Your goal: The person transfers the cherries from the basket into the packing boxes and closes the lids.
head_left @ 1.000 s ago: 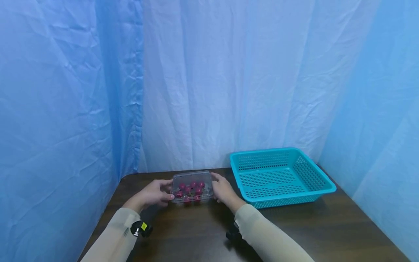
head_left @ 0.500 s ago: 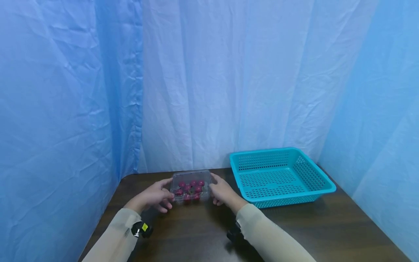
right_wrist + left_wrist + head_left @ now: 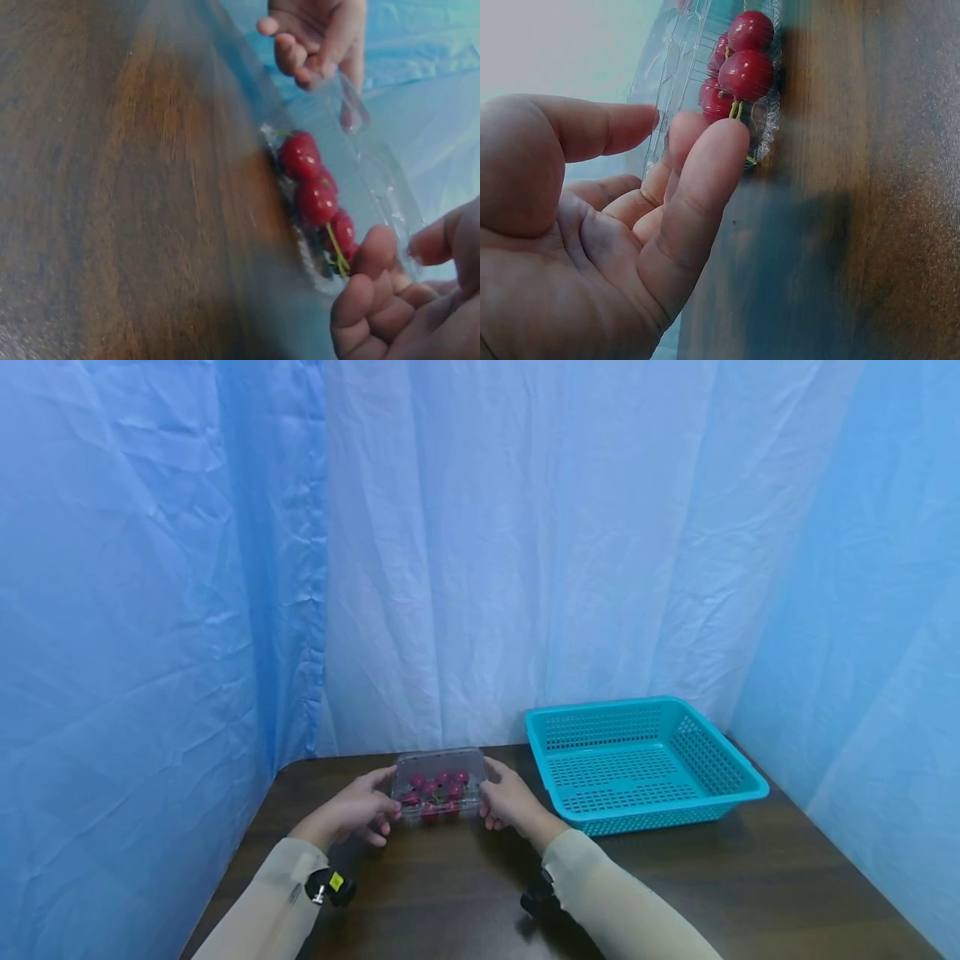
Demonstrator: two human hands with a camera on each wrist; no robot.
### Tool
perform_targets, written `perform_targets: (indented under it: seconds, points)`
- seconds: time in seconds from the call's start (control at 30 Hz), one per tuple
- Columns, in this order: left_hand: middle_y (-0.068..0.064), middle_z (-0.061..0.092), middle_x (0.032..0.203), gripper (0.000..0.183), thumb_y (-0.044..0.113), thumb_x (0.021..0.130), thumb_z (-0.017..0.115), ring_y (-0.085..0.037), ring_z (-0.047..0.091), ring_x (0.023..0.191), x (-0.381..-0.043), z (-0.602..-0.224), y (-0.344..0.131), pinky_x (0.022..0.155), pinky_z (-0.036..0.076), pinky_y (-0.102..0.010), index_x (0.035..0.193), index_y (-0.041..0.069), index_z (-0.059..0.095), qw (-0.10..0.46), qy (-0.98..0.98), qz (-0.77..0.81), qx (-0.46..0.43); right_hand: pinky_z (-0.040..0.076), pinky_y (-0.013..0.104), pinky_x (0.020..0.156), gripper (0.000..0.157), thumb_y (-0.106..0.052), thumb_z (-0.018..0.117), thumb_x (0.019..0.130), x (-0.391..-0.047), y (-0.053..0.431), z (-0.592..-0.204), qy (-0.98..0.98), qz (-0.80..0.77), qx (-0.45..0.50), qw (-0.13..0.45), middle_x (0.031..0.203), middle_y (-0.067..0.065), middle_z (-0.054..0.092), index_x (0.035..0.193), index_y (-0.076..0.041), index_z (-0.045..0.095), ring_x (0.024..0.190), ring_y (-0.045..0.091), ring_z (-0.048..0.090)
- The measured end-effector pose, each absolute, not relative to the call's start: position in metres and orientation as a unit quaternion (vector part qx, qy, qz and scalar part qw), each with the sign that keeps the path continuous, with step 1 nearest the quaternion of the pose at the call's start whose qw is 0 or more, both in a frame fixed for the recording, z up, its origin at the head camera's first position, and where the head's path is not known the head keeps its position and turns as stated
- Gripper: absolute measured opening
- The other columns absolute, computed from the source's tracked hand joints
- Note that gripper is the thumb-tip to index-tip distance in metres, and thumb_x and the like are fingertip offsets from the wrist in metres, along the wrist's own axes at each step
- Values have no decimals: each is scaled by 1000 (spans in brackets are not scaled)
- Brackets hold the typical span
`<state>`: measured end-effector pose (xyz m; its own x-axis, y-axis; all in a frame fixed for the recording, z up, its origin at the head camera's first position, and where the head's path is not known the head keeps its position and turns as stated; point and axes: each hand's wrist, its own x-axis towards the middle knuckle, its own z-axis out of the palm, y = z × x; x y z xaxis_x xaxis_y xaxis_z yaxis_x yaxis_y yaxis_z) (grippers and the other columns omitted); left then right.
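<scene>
A clear plastic clamshell box [image 3: 438,762] with several red cherries [image 3: 442,777] inside lies near the far edge of the dark wooden table. At its left end my left hand [image 3: 358,810] holds the rim between thumb and forefinger, the lower fingers loosely bent. My right hand [image 3: 513,800] pinches the opposite end, its other fingers curled beneath the thumb side. In the left wrist view the cherries [image 3: 746,75] show through the box wall, green stems among them. The right wrist view shows the lid edge [image 3: 390,187] running between both hands.
A turquoise plastic basket [image 3: 641,822] with perforated sides stands to the right of the box, close to my right hand. Blue curtains [image 3: 480,568] hang behind and on both sides of the table [image 3: 442,893]. A dark device [image 3: 330,887] sits on my left wrist.
My left hand's lower fingers have come away from the box's front and spread downward. The right hand's fingers have curled more at its end. The box has barely shifted.
</scene>
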<state>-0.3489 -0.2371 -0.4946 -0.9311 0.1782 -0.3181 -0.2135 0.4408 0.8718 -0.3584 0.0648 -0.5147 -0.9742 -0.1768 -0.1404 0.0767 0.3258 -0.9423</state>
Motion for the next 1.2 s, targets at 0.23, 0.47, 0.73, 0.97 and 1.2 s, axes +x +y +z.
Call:
perform_targets:
  seconds: [0.23, 0.47, 0.73, 0.97, 1.2]
  points:
    - [-17, 72, 106, 83, 7, 110, 64, -21, 61, 67, -350, -492, -235, 65, 70, -40, 182, 18, 24, 178, 832, 526, -17, 55, 29, 52, 74, -13, 58, 109, -358, 64, -514, 803, -586, -34, 100, 84, 14, 71, 179, -17, 36, 58, 23, 63]
    - [-15, 73, 99, 85, 2, 106, 65, -19, 59, 64, -350, -490, -232, 64, 69, -39, 181, 20, 28, 164, 835, 524, -33, 55, 28, 52, 73, -11, 57, 111, -358, 64, -511, 803, -584, -38, 109, 83, 13, 71, 180, -17, 34, 56, 20, 61]
    - [-13, 72, 94, 85, -1, 104, 64, -18, 55, 62, -351, -492, -231, 62, 67, -36, 179, 18, 30, 151, 840, 519, -31, 54, 27, 52, 70, -13, 57, 114, -357, 63, -509, 805, -581, -39, 114, 83, 12, 71, 180, -17, 34, 55, 20, 61]
    - [-14, 72, 98, 86, 1, 104, 66, -18, 54, 63, -351, -492, -230, 63, 67, -38, 179, 20, 30, 153, 841, 518, -35, 53, 26, 51, 69, -14, 55, 115, -354, 63, -510, 804, -584, -41, 107, 82, 11, 70, 180, -18, 34, 55, 19, 60]
    - [-18, 75, 104, 88, 3, 105, 69, -18, 57, 61, -348, -489, -231, 61, 66, -37, 181, 17, 28, 172, 843, 508, -34, 53, 26, 51, 65, -16, 54, 116, -353, 64, -513, 818, -564, -49, 101, 81, 10, 70, 179, -16, 35, 57, 19, 60]
